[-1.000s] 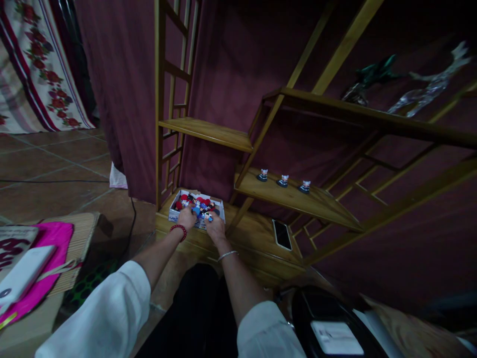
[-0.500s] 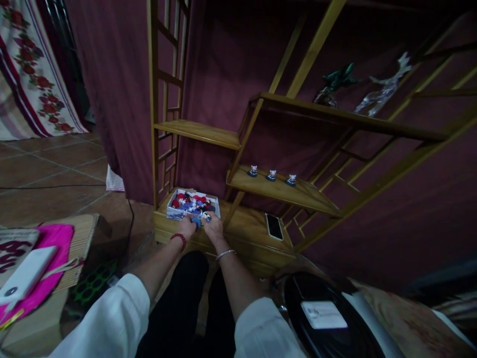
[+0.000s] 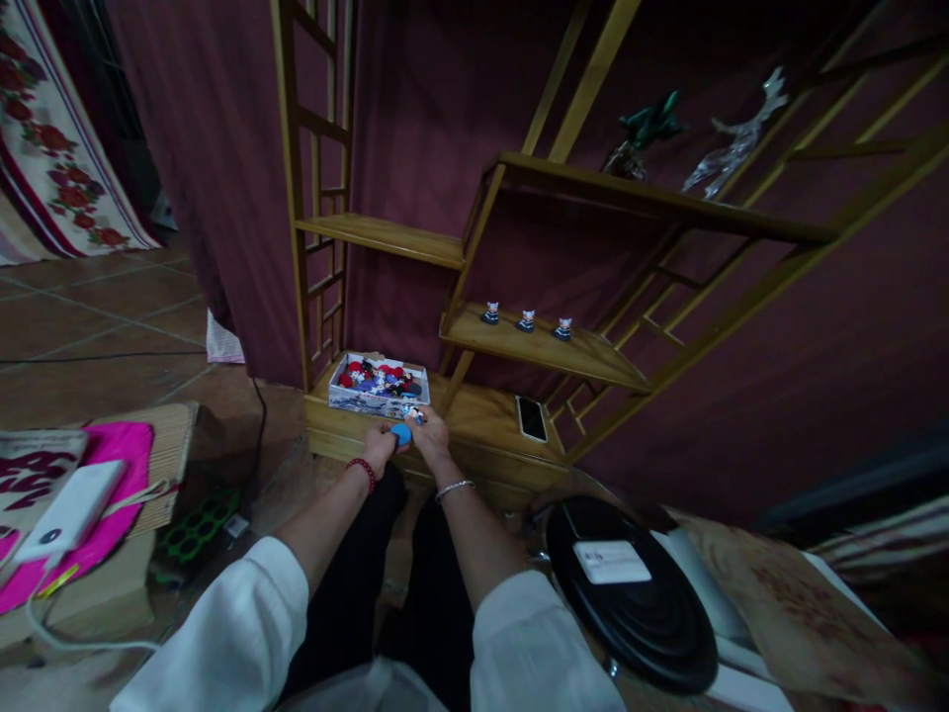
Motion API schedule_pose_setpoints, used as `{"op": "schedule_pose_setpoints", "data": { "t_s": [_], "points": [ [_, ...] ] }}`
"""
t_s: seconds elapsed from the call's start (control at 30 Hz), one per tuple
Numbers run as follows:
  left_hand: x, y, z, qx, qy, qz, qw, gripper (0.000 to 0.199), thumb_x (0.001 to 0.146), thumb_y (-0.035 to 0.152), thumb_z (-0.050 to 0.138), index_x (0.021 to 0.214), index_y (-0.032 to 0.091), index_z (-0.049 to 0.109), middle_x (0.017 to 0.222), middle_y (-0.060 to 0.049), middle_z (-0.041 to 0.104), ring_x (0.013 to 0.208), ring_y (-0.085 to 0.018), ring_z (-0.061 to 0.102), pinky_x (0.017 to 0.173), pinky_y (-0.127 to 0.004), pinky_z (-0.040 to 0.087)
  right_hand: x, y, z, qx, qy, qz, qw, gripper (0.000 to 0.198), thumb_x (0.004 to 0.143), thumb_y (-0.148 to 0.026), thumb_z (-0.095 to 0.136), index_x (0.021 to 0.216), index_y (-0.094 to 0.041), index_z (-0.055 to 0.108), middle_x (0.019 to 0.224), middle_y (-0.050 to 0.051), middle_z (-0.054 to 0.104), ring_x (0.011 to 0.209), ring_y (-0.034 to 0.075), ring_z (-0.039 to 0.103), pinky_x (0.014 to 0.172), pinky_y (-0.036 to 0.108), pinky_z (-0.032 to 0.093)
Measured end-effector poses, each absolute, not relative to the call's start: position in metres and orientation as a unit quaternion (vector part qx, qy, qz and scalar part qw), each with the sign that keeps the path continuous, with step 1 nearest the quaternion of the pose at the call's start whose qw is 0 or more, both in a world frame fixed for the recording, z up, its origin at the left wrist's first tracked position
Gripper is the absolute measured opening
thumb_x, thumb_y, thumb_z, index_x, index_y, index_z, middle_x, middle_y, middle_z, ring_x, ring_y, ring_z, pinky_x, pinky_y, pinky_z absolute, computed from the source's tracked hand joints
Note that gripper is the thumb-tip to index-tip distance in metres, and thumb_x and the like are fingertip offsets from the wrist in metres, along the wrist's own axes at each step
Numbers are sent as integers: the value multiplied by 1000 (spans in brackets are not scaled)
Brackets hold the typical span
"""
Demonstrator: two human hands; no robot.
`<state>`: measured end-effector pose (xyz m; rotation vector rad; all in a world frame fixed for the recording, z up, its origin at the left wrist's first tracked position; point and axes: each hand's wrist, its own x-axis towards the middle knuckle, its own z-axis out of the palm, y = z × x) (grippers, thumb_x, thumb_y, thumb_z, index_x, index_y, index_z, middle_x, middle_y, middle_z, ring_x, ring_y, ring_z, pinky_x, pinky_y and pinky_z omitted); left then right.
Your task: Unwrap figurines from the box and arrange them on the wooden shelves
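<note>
My left hand (image 3: 379,447), with a red bead bracelet on its wrist, pinches a round blue base (image 3: 401,434) in front of the box. Close beside it, my right hand (image 3: 430,435) holds a small white-and-blue figurine (image 3: 413,415) between thumb and fingers. Both pieces are slightly apart, near the front wall of an open white box (image 3: 363,400). Inside the box lie many small figurines and red, purple and dark round pieces (image 3: 382,378). Three small figurines on dark bases, one of them in the middle (image 3: 526,321), stand in a row on the middle shelf (image 3: 474,328).
A phone (image 3: 532,419) lies on the lower shelf right of the box. Glass ornaments (image 3: 731,148) stand on the upper shelf. At right is a black round stool (image 3: 630,603); at left, a low table (image 3: 174,445) with a pink mat and white power bank (image 3: 70,509).
Both hands have drawn back a little from the box, and the blue base is now tilted more into view. The camera has shifted, so the shelf sits higher and further left.
</note>
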<state>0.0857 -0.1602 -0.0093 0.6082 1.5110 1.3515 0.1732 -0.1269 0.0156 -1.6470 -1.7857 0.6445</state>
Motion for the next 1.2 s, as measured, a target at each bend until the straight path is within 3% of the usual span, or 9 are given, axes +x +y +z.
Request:
{"op": "schedule_pose_setpoints", "data": {
  "t_s": [0.33, 0.47, 0.63, 0.8, 1.2],
  "points": [
    [91, -171, -20, 296, 629, 552, 461, 22, 75, 2, 45, 93, 13, 52, 81, -3, 62, 65, -8, 60, 62, -19, 51, 177, -137, -9, -634, -618, 295, 359, 30, 72, -34, 53, 97, -19, 59, 86, 1, 65, 74, 12, 59, 66, 20, 45],
    [90, -174, -29, 389, 654, 524, 381, 25, 78, 7, 43, 100, 13, 50, 82, -3, 61, 67, -9, 60, 68, -22, 50, 175, -139, -14, -636, -609, 297, 370, 29, 73, -36, 51, 94, -19, 60, 82, 0, 65, 71, 12, 59, 62, 20, 45],
    [90, -177, -33, 501, 687, 459, 259, 27, 77, 7, 45, 102, 10, 50, 102, -11, 56, 93, -15, 56, 85, -29, 43, 176, -143, -12, -655, -605, 272, 361, 28, 75, -37, 48, 93, -19, 60, 80, -1, 65, 69, 11, 58, 61, 20, 45],
    [92, -177, -32, 578, 662, 420, 226, 35, 73, 11, 53, 108, 10, 49, 112, -13, 51, 110, -19, 45, 95, -32, 35, 179, -147, -4, -671, -600, 261, 348, 24, 75, -35, 48, 88, -19, 61, 78, 0, 64, 70, 11, 58, 63, 19, 44],
    [111, -174, -41, 601, 618, 455, 224, 37, 68, 10, 56, 105, 10, 51, 101, -11, 57, 96, -20, 53, 89, -34, 40, 200, -150, -3, -696, -573, 259, 346, 23, 74, -34, 53, 89, -20, 61, 83, 2, 65, 76, 13, 59, 67, 21, 44]
  ]
}}
